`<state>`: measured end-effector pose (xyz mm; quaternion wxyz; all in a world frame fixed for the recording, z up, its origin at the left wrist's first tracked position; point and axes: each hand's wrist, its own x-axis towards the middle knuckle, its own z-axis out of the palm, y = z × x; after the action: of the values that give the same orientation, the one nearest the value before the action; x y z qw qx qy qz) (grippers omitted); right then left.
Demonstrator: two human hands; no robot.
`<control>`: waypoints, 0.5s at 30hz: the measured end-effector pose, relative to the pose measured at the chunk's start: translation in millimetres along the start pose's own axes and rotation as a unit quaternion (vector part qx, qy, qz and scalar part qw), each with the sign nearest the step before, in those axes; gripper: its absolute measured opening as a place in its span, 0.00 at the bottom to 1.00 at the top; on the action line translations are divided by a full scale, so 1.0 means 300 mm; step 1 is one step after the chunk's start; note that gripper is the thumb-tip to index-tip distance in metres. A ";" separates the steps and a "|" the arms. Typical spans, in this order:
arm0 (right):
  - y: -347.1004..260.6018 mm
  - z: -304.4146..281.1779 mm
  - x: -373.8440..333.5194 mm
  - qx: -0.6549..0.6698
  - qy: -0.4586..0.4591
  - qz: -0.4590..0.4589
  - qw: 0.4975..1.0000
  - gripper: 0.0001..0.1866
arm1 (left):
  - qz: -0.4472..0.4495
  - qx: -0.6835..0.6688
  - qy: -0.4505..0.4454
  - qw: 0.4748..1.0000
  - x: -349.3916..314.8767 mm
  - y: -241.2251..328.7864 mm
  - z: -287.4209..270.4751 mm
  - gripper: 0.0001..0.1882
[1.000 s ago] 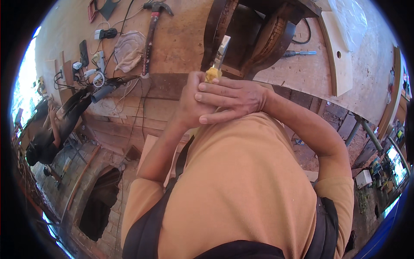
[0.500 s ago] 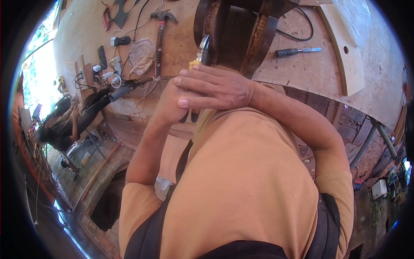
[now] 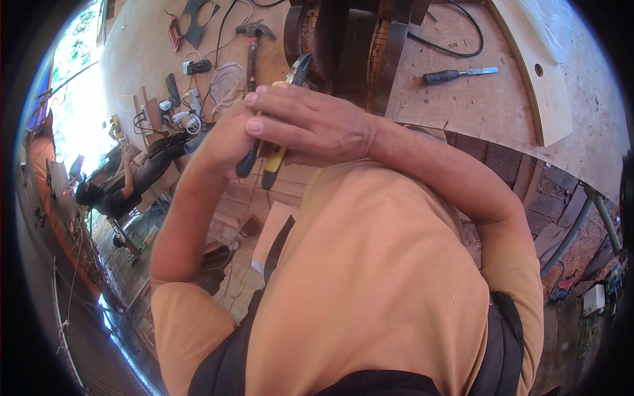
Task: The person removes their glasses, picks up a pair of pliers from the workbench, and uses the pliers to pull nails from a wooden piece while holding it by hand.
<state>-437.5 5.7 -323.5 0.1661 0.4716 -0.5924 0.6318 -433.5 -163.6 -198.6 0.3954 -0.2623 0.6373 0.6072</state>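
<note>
Both my hands are clasped together in front of my chest over a pair of pliers point(image 3: 272, 158) with yellow and black handles. My right hand point(image 3: 310, 125) lies on top, fingers wrapped across. Beneath it my left hand point(image 3: 221, 142) grips the handles, and is mostly covered. The pliers' metal jaws point(image 3: 300, 68) stick up past my fingers toward a dark curved wooden piece point(image 3: 350, 46) standing on the workbench. The handle ends hang down below my hands.
On the wooden workbench point(image 3: 475, 99) lie a chisel point(image 3: 456, 74), a hammer point(image 3: 252, 46), a black cable point(image 3: 456, 43), a power strip with plugs point(image 3: 178, 109) and a pale curved board point(image 3: 535, 66). Another person point(image 3: 125, 178) sits at the left.
My clasped hands have drawn closer and lower, and the view has tilted. The pliers' yellow and black handles now show below my fingers; a second ago only the tool's tip showed.
</note>
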 end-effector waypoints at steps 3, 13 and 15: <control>-0.005 -0.008 0.017 0.063 0.030 0.031 0.997 0.43 | -0.045 0.078 -0.029 0.996 0.002 0.059 0.001 0.17; -0.016 -0.021 -0.001 -0.012 -0.072 0.057 0.996 0.39 | 0.060 0.229 0.059 0.970 0.011 -0.078 0.061 0.06; -0.017 -0.009 -0.027 -0.033 -0.084 0.049 0.995 0.35 | 0.052 0.217 0.037 0.974 0.025 -0.121 0.042 0.06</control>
<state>-430.7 12.2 -326.3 0.0998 0.4878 -0.6474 0.5771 -405.7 -154.8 -224.6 0.3872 -0.1593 0.7805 0.4642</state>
